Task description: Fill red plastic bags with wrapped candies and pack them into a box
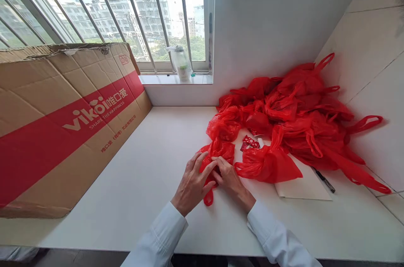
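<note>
Both my hands meet over a small red plastic bag [221, 151] lying on the white table [151, 166]. My left hand [192, 182] rests on the bag's left side with its fingers curled onto the plastic. My right hand [229, 178] grips the same bag from the right, fingers pinched on it. A loop of the bag's handle [208, 198] hangs out below my hands. Just to the right lies another tied red bag [268, 166], and a small red printed packet [249, 142] sits behind it.
A big heap of red plastic bags [303, 115] fills the back right corner against the tiled wall. A white sheet [303, 187] and a black pen [323, 179] lie under its edge. A large cardboard box [63, 124] stands at the left. A plastic bottle [181, 62] is on the windowsill.
</note>
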`<state>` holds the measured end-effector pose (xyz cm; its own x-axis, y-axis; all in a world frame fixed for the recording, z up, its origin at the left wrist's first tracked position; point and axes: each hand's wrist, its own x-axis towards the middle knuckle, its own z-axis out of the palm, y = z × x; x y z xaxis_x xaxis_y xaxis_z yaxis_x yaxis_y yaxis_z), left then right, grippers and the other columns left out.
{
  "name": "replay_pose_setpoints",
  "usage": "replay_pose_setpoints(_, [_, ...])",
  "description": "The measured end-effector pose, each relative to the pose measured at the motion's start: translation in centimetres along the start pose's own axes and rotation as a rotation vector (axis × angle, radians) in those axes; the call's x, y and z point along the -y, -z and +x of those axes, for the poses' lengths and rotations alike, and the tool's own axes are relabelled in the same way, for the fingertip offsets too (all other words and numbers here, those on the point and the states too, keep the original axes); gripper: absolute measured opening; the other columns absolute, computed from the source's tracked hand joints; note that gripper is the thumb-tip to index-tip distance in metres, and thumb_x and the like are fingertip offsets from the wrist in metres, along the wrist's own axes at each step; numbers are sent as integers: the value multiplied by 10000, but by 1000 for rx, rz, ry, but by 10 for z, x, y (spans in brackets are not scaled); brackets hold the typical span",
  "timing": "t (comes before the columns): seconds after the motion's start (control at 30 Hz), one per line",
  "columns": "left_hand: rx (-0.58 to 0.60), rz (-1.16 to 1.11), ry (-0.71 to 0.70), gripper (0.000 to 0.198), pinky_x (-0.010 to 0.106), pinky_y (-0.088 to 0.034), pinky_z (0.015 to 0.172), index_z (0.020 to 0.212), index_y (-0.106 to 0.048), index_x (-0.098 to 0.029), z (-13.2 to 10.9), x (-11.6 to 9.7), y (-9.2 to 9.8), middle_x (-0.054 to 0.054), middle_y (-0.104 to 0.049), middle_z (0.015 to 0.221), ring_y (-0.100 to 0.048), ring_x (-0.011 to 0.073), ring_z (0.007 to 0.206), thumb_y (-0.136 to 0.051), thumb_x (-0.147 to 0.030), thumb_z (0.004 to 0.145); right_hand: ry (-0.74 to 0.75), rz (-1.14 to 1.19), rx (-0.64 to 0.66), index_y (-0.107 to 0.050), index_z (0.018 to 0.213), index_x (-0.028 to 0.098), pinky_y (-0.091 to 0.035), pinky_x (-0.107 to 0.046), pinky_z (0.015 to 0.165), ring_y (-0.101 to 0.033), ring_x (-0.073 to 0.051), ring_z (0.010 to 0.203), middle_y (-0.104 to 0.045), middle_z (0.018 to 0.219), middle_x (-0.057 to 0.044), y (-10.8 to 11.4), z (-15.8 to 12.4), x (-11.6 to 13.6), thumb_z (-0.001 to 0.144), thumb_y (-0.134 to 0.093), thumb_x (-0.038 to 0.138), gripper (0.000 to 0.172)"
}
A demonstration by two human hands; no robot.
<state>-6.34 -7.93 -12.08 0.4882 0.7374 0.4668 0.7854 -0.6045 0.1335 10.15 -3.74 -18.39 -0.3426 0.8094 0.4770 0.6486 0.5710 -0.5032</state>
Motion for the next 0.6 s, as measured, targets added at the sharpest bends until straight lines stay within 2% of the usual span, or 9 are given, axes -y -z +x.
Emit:
replay_pose_setpoints(0.1, [60,42,-33,568,577,-445,988,1309,-489,-245,18,17,-20,111,-535,1329,-443,370,1279,-675,-202,774,88,11,16,-483,1301,214,-537,-277,827,-613,-159,1021,-632,1133,-70,9,1,15,855,-437,63,474])
replay_pose_setpoints(0.2, [71,79,-38,384,535,-479,945,1206,-567,-215,21,50,-35,114,-596,1257,-536,328,1181,-580,-170,824,76,-74,-68,-551,1258,272,-488,-359,942,-567,-190,1094,-625,1158,-64,39,-6,21,864,-390,17,496])
replay_pose_setpoints(0.3, [49,110,-23,337,513,-471,962,1144,-599,-209,19,88,-40,115,-585,1276,-533,312,1189,-505,-131,830,-181,-348,-408,-563,1266,281,-347,-533,1057,-465,-288,1210,-560,1260,-95,82,-20,10,893,-503,176,393])
replay_pose_setpoints(0.33, [37,119,-9,331,513,-474,956,1140,-600,-203,19,100,-40,122,-585,1271,-537,315,1180,-499,-144,831,-310,-432,-510,-538,1303,256,-330,-569,1053,-430,-329,1238,-514,1315,-122,95,-25,2,868,-577,283,437])
replay_pose_setpoints(0.37, [23,128,8,320,521,-477,947,1136,-602,-194,19,110,-39,133,-584,1263,-540,323,1169,-497,-168,834,-430,-472,-558,-497,1346,223,-349,-587,1027,-414,-362,1246,-470,1357,-153,105,-29,-7,824,-637,385,564])
replay_pose_setpoints(0.43, [-2,144,47,309,548,-478,929,1130,-604,-175,19,128,-38,158,-577,1250,-538,344,1154,-488,-223,848,-593,-403,-496,-459,1371,174,-429,-575,932,-454,-386,1197,-465,1351,-195,115,-35,-24,749,-686,487,732])
replay_pose_setpoints(0.47, [-11,149,67,313,561,-477,921,1132,-604,-164,20,135,-37,168,-572,1246,-534,355,1151,-480,-246,856,-628,-328,-442,-502,1322,169,-459,-554,883,-498,-374,1138,-518,1286,-193,116,-35,-31,748,-684,470,673])
replay_pose_setpoints(0.53, [-22,153,102,330,580,-470,917,1137,-599,-146,21,147,-37,183,-563,1238,-525,371,1148,-459,-281,869,-634,-189,-372,-615,1122,189,-484,-492,822,-568,-316,990,-620,1086,-141,109,-29,-36,788,-637,356,374])
replay_pose_setpoints(0.6, [-20,142,119,345,579,-467,926,1135,-594,-135,23,157,-38,184,-558,1228,-522,373,1145,-441,-306,878,-602,-108,-377,-635,950,210,-494,-412,784,-593,-250,865,-638,933,-82,97,-16,-29,817,-572,245,151])
